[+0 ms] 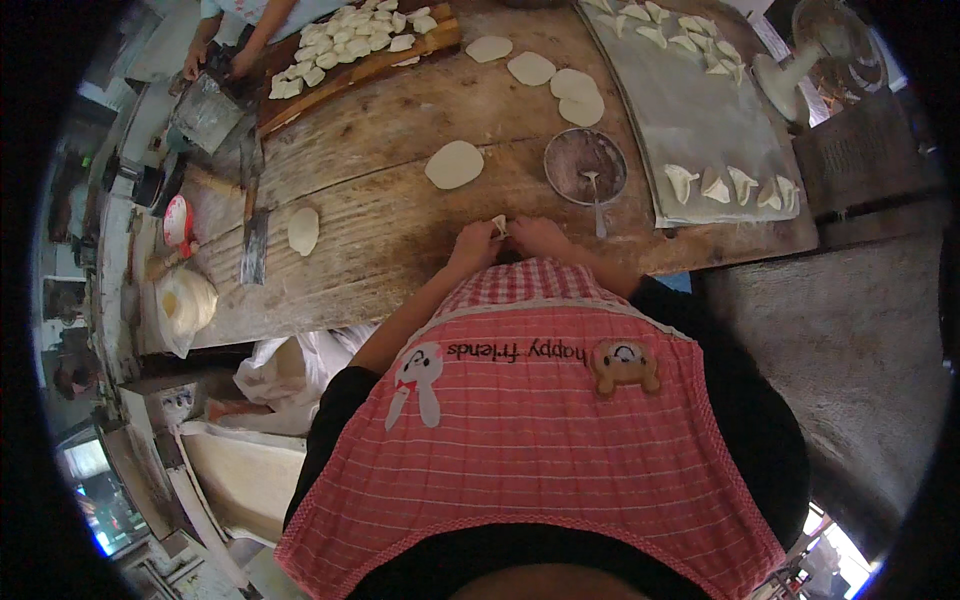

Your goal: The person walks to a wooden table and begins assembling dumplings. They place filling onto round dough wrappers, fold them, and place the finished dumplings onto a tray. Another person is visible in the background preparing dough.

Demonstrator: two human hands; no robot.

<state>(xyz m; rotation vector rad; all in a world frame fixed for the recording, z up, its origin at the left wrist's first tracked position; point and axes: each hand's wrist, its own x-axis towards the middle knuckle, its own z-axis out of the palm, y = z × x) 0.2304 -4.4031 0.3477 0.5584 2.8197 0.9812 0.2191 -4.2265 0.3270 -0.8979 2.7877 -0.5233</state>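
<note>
Between my two hands, at the table's front edge, is a small folded piece of dough [500,223]. The fingers of my left hand [475,246] pinch it from one side, and those of my right hand [538,237] from the other. Its lower part is hidden by my fingers. Ahead of my hands lies a flat dough round [454,165]. To the right, a round metal bowl [570,161] holds a dark, powdery filling, with a metal spoon [598,214] leaning over its rim.
A cloth-covered board [660,135] at right bears rows of folded dough pieces [716,187]. More dough rounds [532,69] lie at the back. At far left, a co-worker's hands [217,64] are beside a wooden board [360,71] with cut dough lumps. A fan [795,67] stands at right.
</note>
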